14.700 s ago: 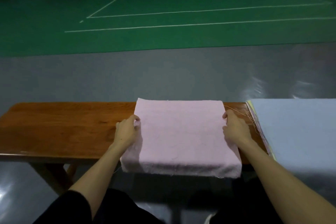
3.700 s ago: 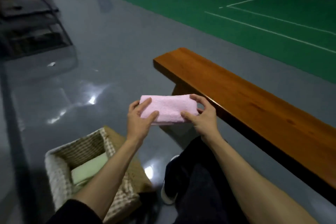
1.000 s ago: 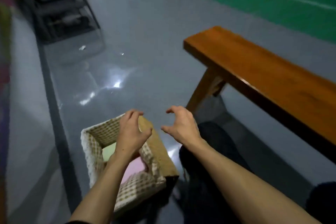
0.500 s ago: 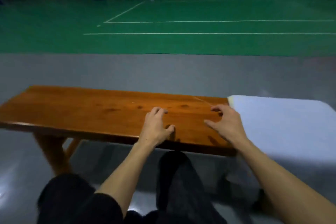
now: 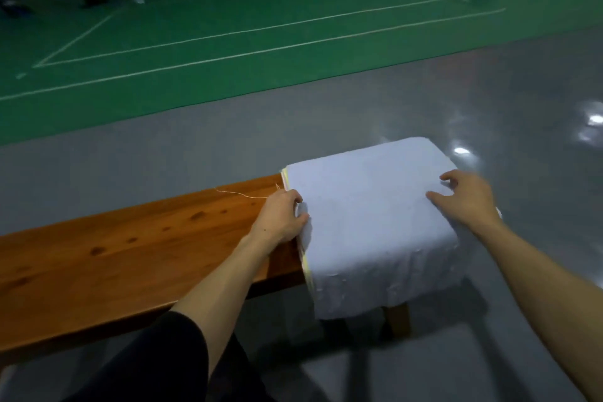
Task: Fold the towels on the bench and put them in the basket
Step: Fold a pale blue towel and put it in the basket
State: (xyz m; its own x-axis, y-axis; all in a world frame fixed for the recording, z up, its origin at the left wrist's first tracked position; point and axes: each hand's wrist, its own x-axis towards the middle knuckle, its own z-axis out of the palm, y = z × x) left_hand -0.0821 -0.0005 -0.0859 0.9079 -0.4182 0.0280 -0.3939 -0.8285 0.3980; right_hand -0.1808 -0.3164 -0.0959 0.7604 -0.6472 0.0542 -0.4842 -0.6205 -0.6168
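Observation:
A stack of towels lies draped over the right end of the wooden bench [image 5: 130,248], with a light blue towel [image 5: 368,215] on top and a yellow edge showing underneath along its left side. My left hand [image 5: 284,215] pinches the blue towel's left edge, lifting a small fold of it. My right hand [image 5: 466,202] rests on the towel's right side with fingers spread, holding nothing. The basket is out of view.
A loose thread [image 5: 241,194] lies on the bench beside the stack. Grey glossy floor [image 5: 163,160] runs behind the bench, then a green court [image 5: 228,26] with white lines. My dark-clad legs [image 5: 156,365] sit below the bench's front edge.
The view has turned right toward the towel stack. Both hands moved from the bare bench onto the blue towel, and the left hand has pinched its left edge.

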